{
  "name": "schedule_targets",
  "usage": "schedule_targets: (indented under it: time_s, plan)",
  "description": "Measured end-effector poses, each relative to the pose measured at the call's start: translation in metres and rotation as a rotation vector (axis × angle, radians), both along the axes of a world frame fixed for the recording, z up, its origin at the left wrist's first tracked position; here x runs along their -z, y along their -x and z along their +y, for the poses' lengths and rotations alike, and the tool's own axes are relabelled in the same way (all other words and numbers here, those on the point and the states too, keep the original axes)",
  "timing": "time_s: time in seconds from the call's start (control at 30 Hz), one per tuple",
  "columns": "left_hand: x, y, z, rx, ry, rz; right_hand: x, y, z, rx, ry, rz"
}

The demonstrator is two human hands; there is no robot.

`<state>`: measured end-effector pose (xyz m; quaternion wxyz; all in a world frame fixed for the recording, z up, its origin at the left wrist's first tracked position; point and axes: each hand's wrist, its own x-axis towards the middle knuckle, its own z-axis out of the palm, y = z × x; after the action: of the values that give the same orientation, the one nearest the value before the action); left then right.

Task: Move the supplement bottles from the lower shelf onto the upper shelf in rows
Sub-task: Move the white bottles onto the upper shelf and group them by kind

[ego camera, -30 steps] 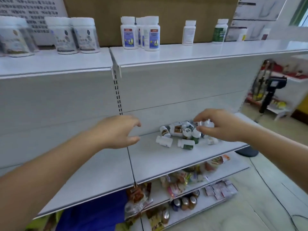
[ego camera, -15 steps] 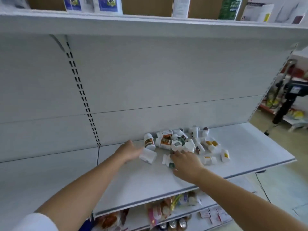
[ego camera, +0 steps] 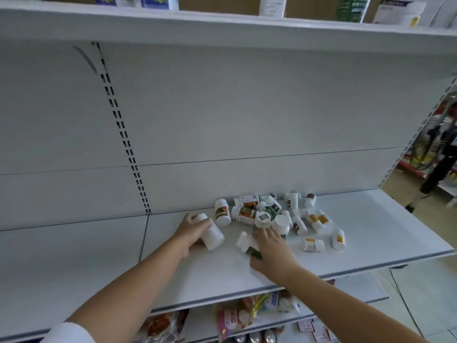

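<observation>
**Grasping bottles on the lower shelf (ego camera: pixel 197 276)**

I am watching the left hand (ego camera: pixel 193 231) wrapping its fingers round a white bottle (ego camera: pixel 214 237), the right hand (ego camera: pixel 273 253) clasping a green-labelled bottle (ego camera: pixel 244 242). The pile (ego camera: pixel 272 214) is lying by the back panel (ego camera: pixel 247 120); bare shelf is stretching leftward.

Shelving: a white metal back panel (ego camera: pixel 247 120) fills the bay, with one seam across it low down.
Upright: a slotted upright (ego camera: pixel 121 129) runs down the left.
Overhead: the upper shelf (ego camera: pixel 222 23) spans the top, with brown board (ego camera: pixel 217 4) behind it.
Floor: pale tiled floor (ego camera: pixel 420 305), lower right.
Beyond: a red-edged rack (ego camera: pixel 410 167) and a black stand (ego camera: pixel 437 174), both blurred.
Below: packaged goods (ego camera: pixel 237 315) crowd the bottom shelves.
</observation>
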<state>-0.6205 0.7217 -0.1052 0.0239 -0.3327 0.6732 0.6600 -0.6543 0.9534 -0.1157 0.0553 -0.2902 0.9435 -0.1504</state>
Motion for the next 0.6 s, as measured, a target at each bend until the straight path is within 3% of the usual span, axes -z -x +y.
schedule_targets:
  time_s: [0.13,0.2,0.27,0.6]
  plan:
    - [-0.046,-0.052,-0.004,0.017,-0.533,0.144,-0.064,-0.042,-0.003,0.234,0.678,-0.657]
    - [-0.079,-0.074,-0.002,0.008,-0.657,0.219,-0.097,-0.064,-0.009,0.299,1.086,-1.006]
    - [-0.12,-0.096,0.006,0.013,-0.657,0.265,-0.135,-0.084,-0.015,0.325,1.396,-1.216]
    - [-0.291,-0.19,0.036,0.267,-0.23,0.583,-0.289,-0.163,-0.023,0.071,1.378,-0.931]
